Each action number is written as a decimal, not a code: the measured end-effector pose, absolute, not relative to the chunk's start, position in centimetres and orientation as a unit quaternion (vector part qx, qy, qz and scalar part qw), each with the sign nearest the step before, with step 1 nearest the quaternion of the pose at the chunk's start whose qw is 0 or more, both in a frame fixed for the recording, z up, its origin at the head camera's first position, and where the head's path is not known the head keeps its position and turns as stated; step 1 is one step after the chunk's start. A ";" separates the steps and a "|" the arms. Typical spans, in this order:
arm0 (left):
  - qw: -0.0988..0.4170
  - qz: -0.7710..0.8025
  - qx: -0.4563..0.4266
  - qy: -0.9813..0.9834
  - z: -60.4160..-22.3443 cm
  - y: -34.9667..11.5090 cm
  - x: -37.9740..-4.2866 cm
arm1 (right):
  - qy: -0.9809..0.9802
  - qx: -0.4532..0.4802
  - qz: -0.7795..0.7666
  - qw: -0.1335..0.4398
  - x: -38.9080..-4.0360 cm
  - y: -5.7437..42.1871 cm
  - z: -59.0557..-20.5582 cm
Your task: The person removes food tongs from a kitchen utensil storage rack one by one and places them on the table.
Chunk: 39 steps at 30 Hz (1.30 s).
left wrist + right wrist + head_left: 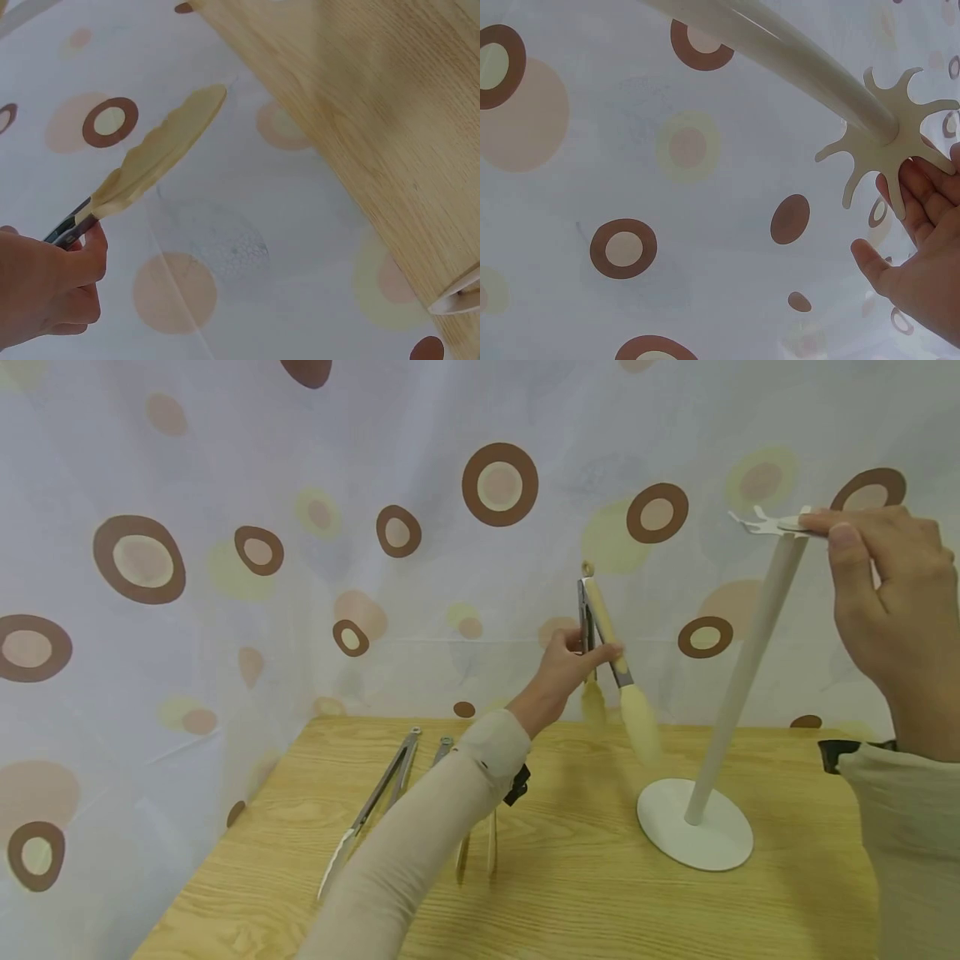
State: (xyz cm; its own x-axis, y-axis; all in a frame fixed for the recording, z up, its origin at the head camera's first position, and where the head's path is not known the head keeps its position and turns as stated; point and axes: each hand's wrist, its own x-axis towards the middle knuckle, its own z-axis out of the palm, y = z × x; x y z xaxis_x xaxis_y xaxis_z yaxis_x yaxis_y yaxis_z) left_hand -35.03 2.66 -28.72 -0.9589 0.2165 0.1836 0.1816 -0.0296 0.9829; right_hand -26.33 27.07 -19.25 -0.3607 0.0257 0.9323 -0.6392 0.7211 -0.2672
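My left hand (pixel 561 675) grips a pair of cream-and-metal kitchen tongs (pixel 637 718) between thumb and fingers. The tongs hang with their broad cream tips down and a ring at the top, left of the white stand (pixel 746 685). In the left wrist view one scalloped tip (pixel 161 154) points away from the hand. My right hand (pixel 892 593) touches the hooked top of the stand from above. From below, the right wrist view shows its fingers lying along the hook plate (pixel 907 124), with the thumb (pixel 868 259) apart from it.
Metal tongs with white tips (pixel 335 864) lie on the left of the wooden table (pixel 585 893). Beside them, another pair of tongs (pixel 492 843) is partly hidden by my left sleeve. The stand's round base (pixel 712 852) rests at the right. A patterned curtain (pixel 420 427) hangs behind.
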 end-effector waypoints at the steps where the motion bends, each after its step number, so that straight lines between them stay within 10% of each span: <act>1: 0.011 0.698 0.140 0.702 -28.8 2.5 -35.0 | -0.764 0.197 0.316 0.527 -26.3 27.0 -19.2; 39: 0.076 0.443 -0.075 0.890 -31.8 1.0 -34.0 | -0.772 0.169 0.318 0.523 -26.1 26.9 -19.2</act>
